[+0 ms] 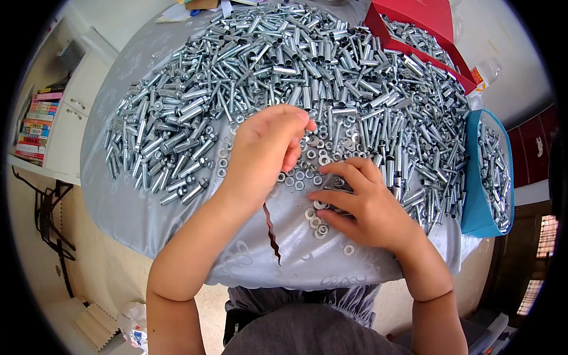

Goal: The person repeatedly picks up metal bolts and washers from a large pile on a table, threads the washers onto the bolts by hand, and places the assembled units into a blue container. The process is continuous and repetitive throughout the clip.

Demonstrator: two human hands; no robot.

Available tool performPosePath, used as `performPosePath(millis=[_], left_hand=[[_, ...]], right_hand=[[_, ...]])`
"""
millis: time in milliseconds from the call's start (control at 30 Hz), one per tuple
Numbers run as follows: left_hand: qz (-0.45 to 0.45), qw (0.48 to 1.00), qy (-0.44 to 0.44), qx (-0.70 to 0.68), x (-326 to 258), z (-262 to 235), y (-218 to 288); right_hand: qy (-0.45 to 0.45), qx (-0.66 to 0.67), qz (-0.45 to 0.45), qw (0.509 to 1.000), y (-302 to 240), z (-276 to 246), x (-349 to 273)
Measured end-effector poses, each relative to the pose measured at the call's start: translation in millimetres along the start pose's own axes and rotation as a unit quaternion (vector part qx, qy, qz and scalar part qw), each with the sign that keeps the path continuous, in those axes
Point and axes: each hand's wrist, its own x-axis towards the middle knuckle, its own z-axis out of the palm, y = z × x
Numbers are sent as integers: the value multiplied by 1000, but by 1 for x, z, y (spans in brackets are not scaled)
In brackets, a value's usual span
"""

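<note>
Both hands are low over the near edge of the table, which is draped in a silvery grey cloth (136, 213) with a dark rip showing close to the front edge. The left hand (263, 151) is curled, fingers bent inward and bunched toward the thumb; the fingertips (302, 121) hover right at the fringe of the metal heap, and whether anything is pinched between them cannot be told from here. The right hand (361, 204) lies flatter, fingers slightly spread and pointing left, tips pressing down on the loose flat washers (316, 222) scattered on the cloth just in front of the heap. More washers sit between the two hands, touching one another in a little cluster.

Behind the hands, the big pile of metal sleeves and bolts (284, 65) covers nearly the whole tabletop, from the left edge across to the right. At the far right corner a red box (426, 15) holds more of the same parts, and a blue tray (473, 177) along the right edge is filled with them too. Off the table's left, stacked books (38, 121) rest on a shelf.
</note>
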Motion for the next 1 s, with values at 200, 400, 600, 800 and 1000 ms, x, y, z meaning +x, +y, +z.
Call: performPosePath(millis=[200,400,600,800,1000], left_hand=[[6,1000,-14,16,-1,3,-1],[24,998,-40,40,-1,4,-7],[21,997,-50,48,0,3,-11],[15,998,-52,38,-2,4,-11],[12,994,-69,88,-1,6,-12]], right_hand=[[11,6,-28,1000,3,1,0],[8,38,-20,999,6,2,-1],[15,14,-43,999,6,1,-1],[37,15,-41,998,4,2,-1],[73,163,59,982,-4,-6,-1]])
